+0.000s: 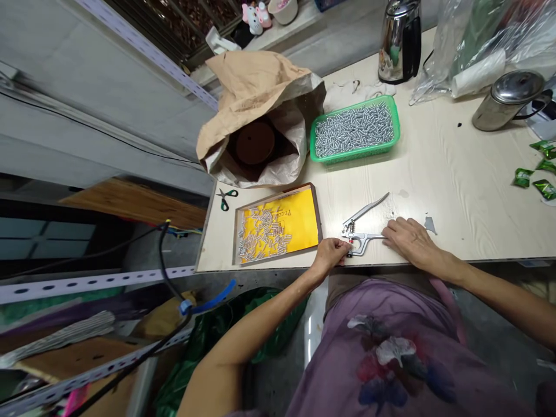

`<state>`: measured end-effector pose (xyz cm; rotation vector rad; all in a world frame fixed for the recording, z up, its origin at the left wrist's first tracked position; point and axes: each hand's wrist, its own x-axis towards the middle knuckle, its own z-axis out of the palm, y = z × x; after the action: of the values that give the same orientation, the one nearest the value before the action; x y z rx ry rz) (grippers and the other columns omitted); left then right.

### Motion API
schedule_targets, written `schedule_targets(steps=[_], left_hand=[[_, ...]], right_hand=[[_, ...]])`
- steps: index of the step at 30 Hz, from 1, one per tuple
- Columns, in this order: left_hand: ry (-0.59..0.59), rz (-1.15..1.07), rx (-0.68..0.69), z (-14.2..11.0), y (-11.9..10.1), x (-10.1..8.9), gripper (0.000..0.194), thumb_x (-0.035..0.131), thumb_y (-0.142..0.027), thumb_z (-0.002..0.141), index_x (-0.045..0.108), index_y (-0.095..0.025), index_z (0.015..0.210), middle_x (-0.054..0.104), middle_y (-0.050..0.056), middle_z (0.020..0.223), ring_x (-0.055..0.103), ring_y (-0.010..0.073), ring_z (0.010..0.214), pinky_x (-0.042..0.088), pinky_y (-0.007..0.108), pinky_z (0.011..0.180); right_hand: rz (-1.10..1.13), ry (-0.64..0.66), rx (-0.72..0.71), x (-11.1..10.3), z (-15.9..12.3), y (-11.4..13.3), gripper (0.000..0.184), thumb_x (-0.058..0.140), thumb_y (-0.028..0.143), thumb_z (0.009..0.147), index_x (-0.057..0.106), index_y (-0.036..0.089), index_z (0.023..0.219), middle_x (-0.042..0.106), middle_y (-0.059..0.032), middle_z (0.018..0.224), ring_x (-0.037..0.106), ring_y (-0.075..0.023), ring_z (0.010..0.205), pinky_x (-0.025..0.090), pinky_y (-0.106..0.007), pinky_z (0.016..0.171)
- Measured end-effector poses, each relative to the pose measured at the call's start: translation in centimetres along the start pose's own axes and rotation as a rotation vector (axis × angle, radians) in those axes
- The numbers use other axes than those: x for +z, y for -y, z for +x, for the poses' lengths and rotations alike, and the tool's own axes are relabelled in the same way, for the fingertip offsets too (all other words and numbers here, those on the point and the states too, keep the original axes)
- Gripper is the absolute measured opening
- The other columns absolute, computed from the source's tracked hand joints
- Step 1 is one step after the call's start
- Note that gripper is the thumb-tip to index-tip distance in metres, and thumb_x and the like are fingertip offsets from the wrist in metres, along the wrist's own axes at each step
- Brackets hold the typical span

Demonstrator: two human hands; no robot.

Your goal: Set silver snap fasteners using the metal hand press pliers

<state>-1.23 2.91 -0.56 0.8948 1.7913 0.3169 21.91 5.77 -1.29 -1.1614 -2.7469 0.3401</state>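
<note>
Silver metal catches the light in the lower right of centre: it's a hand tool (364, 237), lying on the pale worktop (438, 191) near its front edge. It looks fairly light yet stiff, smooth enough to slide a little, and hardly fragile; the long handles seem the place to take hold, clear of the spring. And here's the right hand (406, 238), half curled, fingers closed over the end of the lower handle. The left hand (332, 253) is pinched nearly shut at the tool's head; whether anything sits between those fingertips, one can't tell. What a shape, too: the slim upper lever (368, 208) slants away, spread wide, with a dark coiled spring (351, 227) at its base, a rounded opening and a dab of red below.
</note>
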Motion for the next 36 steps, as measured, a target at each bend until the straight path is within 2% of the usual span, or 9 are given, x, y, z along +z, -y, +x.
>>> schedule_targets(steps=[1, 5, 9, 13, 19, 25, 30, 33, 36], left_hand=[[-0.005, -0.015, -0.007, -0.1, -0.1, 0.0, 0.018, 0.062, -0.013, 0.081, 0.063, -0.011, 0.063, 0.045, -0.008, 0.039, 0.043, 0.0050, 0.035, 0.040, 0.017, 0.041], [-0.027, -0.063, -0.027, -0.5, -0.5, 0.1, 0.018, 0.063, -0.011, 0.080, 0.062, -0.011, 0.062, 0.046, -0.008, 0.039, 0.044, 0.0049, 0.035, 0.042, 0.016, 0.041], [-0.054, -0.114, -0.038, -0.9, -0.6, 0.3, 0.016, 0.065, -0.011, 0.079, 0.062, -0.011, 0.063, 0.047, -0.009, 0.039, 0.045, 0.0046, 0.035, 0.043, 0.015, 0.039], [-0.053, -0.159, -0.045, -0.9, -0.5, 0.5, 0.018, 0.070, -0.014, 0.077, 0.060, -0.011, 0.063, 0.047, -0.008, 0.040, 0.046, 0.0048, 0.034, 0.043, 0.015, 0.038], [-0.045, -0.028, 0.004, -0.8, 0.5, 0.3, 0.019, 0.066, -0.023, 0.082, 0.061, -0.012, 0.068, 0.047, -0.007, 0.045, 0.049, 0.0069, 0.039, 0.045, 0.018, 0.045], [-0.360, 0.632, 0.720, -1.3, 0.6, 1.5, 0.020, 0.061, -0.029, 0.087, 0.061, -0.016, 0.102, 0.064, 0.011, 0.104, 0.061, 0.0229, 0.099, 0.052, 0.037, 0.084], [-0.173, 0.902, 1.010, 1.7, -2.3, 2.8, 0.052, 0.066, -0.031, 0.085, 0.045, -0.011, 0.128, 0.050, 0.021, 0.135, 0.048, 0.0306, 0.123, 0.043, 0.047, 0.101], [-0.023, 0.928, 1.046, 3.4, -3.8, 2.4, 0.052, 0.063, -0.033, 0.087, 0.043, -0.013, 0.131, 0.052, 0.017, 0.131, 0.050, 0.0290, 0.118, 0.044, 0.045, 0.100], [0.058, 0.948, 1.055, 3.7, -4.4, 1.9, 0.046, 0.061, -0.034, 0.088, 0.046, -0.015, 0.128, 0.056, 0.013, 0.120, 0.053, 0.0269, 0.108, 0.046, 0.044, 0.094]], right_hand=[[0.008, 0.001, -0.006, -0.2, 0.2, -0.5, 0.017, 0.056, 0.028, 0.090, 0.063, 0.016, 0.100, 0.063, -0.0136, 0.104, 0.055, -0.0250, 0.095, 0.039, -0.034, 0.074], [0.004, 0.000, -0.047, -0.2, 1.9, -2.9, 0.082, 0.070, 0.058, 0.073, 0.044, 0.014, 0.136, 0.040, -0.0224, 0.145, 0.034, -0.0386, 0.132, 0.037, -0.049, 0.098], [-0.009, 0.067, -0.090, 0.1, 3.7, -4.2, 0.100, 0.071, 0.066, 0.064, 0.038, 0.012, 0.141, 0.042, -0.0240, 0.143, 0.034, -0.0412, 0.132, 0.030, -0.054, 0.104], [-0.035, 0.110, -0.079, -0.5, 4.6, -4.0, 0.098, 0.075, 0.063, 0.060, 0.044, 0.008, 0.135, 0.055, -0.0220, 0.126, 0.049, -0.0378, 0.113, 0.036, -0.049, 0.096], [-0.046, 0.139, -0.062, -1.4, 4.4, -3.1, 0.066, 0.077, 0.050, 0.065, 0.058, 0.010, 0.113, 0.059, -0.0173, 0.110, 0.050, -0.0318, 0.099, 0.040, -0.041, 0.083], [-0.041, 0.131, 0.023, -1.4, 3.6, -2.1, 0.050, 0.076, 0.040, 0.072, 0.060, 0.011, 0.109, 0.058, -0.0179, 0.111, 0.049, -0.0310, 0.099, 0.038, -0.038, 0.078], [-0.062, 0.150, 0.071, -1.6, 3.5, -1.7, 0.059, 0.077, 0.042, 0.072, 0.057, 0.010, 0.117, 0.060, -0.0179, 0.110, 0.051, -0.0324, 0.101, 0.038, -0.039, 0.079], [-0.057, 0.139, 0.073, -1.5, 3.4, -1.8, 0.060, 0.080, 0.039, 0.069, 0.057, 0.008, 0.116, 0.061, -0.0175, 0.108, 0.052, -0.0316, 0.099, 0.040, -0.038, 0.077], [-0.044, 0.130, 0.043, -1.4, 3.1, -1.9, 0.042, 0.078, 0.033, 0.073, 0.062, 0.010, 0.104, 0.062, -0.0147, 0.101, 0.053, -0.0286, 0.094, 0.040, -0.036, 0.075]])
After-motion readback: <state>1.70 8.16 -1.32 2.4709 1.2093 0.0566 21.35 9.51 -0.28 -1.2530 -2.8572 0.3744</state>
